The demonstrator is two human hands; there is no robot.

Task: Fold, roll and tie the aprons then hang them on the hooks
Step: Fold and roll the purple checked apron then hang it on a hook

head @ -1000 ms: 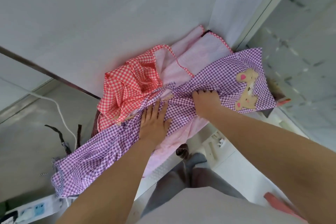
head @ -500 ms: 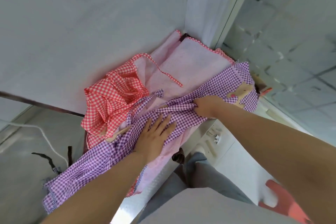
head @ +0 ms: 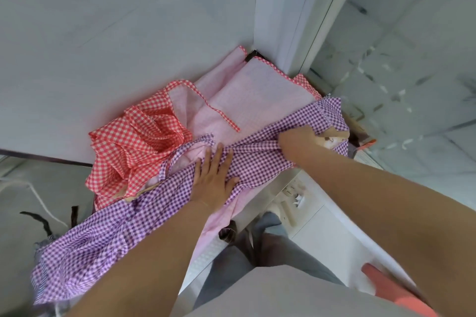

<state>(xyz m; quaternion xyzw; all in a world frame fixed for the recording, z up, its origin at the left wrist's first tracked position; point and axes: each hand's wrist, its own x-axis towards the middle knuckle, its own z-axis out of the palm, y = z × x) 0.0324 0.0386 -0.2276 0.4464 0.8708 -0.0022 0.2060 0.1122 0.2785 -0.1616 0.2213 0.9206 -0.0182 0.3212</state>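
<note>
A purple checked apron lies as a long band across the small surface, from lower left to upper right. My left hand presses flat on its middle with straight fingers. My right hand grips a bunch of the purple cloth further right, next to a tan appliqué patch that is partly folded under. Beneath lies a pink apron with red checked trim. A crumpled red checked apron sits to the left of it.
A white wall and a white corner post close the far side. A glass panel stands at the right. A white cable and dark straps lie at the lower left. My grey trousers are below.
My right hand has pulled the right part of the purple apron inward, bunching it and folding the patch under. My left hand stays pressed on the middle. The view has tilted upward.
</note>
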